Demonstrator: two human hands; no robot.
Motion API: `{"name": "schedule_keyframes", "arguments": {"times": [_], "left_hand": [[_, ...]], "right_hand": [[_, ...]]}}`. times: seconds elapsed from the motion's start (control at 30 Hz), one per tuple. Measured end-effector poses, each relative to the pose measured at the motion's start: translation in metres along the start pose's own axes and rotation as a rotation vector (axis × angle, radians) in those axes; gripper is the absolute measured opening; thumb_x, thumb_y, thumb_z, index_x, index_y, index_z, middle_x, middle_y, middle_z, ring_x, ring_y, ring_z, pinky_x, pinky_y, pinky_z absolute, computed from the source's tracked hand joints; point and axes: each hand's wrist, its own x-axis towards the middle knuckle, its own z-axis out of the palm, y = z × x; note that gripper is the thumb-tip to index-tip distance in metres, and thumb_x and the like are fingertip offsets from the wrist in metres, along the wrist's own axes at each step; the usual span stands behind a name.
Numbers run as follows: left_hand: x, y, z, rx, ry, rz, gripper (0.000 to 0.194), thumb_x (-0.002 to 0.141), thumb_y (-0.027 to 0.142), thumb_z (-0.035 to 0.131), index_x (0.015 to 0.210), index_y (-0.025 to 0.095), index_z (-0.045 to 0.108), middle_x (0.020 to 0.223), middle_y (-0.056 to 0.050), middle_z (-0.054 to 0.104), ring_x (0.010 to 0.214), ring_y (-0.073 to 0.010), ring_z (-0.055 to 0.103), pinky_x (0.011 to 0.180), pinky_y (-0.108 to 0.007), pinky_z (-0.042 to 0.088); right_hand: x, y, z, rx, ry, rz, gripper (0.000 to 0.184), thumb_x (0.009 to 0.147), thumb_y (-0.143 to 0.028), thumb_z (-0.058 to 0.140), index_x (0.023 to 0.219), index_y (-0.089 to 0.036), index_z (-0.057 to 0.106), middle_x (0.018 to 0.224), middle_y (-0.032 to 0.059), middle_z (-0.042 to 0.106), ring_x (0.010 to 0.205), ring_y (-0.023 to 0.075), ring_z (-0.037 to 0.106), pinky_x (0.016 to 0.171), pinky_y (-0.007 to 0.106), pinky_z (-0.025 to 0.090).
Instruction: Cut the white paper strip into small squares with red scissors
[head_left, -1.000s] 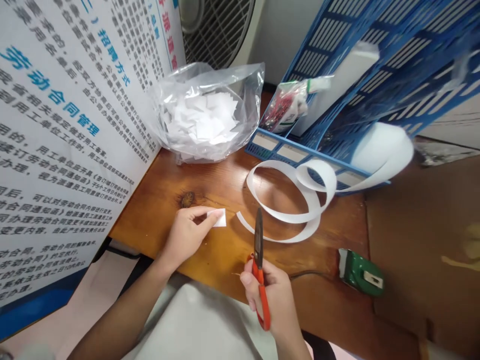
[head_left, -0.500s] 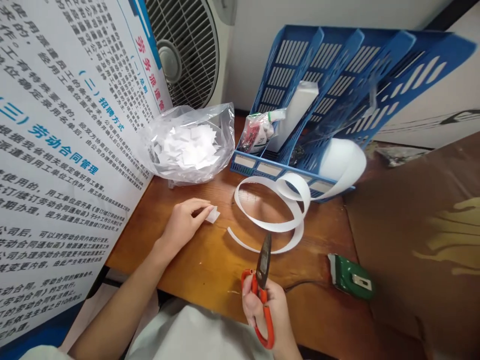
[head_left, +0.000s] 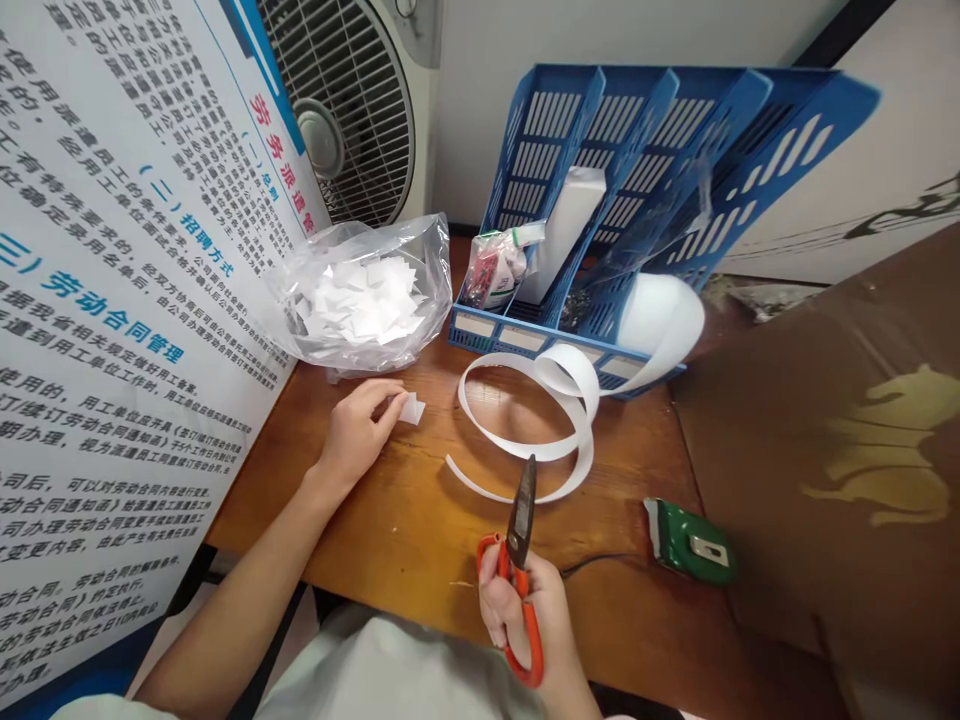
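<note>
My left hand [head_left: 361, 428] pinches small white cut pieces [head_left: 412, 408] between thumb and fingers, just above the wooden table. Wrapped round the red handles of a pair of scissors [head_left: 523, 520] is my right hand [head_left: 529, 605]; the dark blades are together and point away from me. A long white strip [head_left: 517, 445] lies in loose curls beyond the scissors, its free end toward my left hand. It runs back to a white roll [head_left: 660, 320] at the blue rack. Behind my left hand, a clear plastic bag [head_left: 367, 300] holds many white cut pieces.
The blue file rack [head_left: 570, 335] stands at the back, holding a white box [head_left: 566, 230] and a small packet [head_left: 495, 265]. A green tape measure [head_left: 690, 543] lies at right by a brown box [head_left: 825, 480]. A printed board [head_left: 135, 330] and a fan [head_left: 345, 120] border the left.
My left hand has shifted slightly toward the plastic bag with the white pieces. My right hand keeps hold of the scissors. The whole view has moved a little.
</note>
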Motion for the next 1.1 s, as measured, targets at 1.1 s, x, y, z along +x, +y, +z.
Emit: {"name": "schedule_keyframes", "arguments": {"times": [1.1], "left_hand": [[-0.042,0.049,0.011,-0.317,-0.6,0.052,0.014,0.097,0.023,0.063,0.09,0.019,0.075,0.111,-0.008,0.076,0.103,-0.0196,0.071,0.095,-0.032,0.055]], "right_hand": [[-0.004,-0.015,0.017,-0.013,0.332,-0.213,0.045,0.085,-0.054,0.076,0.07,-0.019,0.053,0.071,0.0044,0.071,0.04,0.0073,0.05,0.043,0.021,0.043]]}}
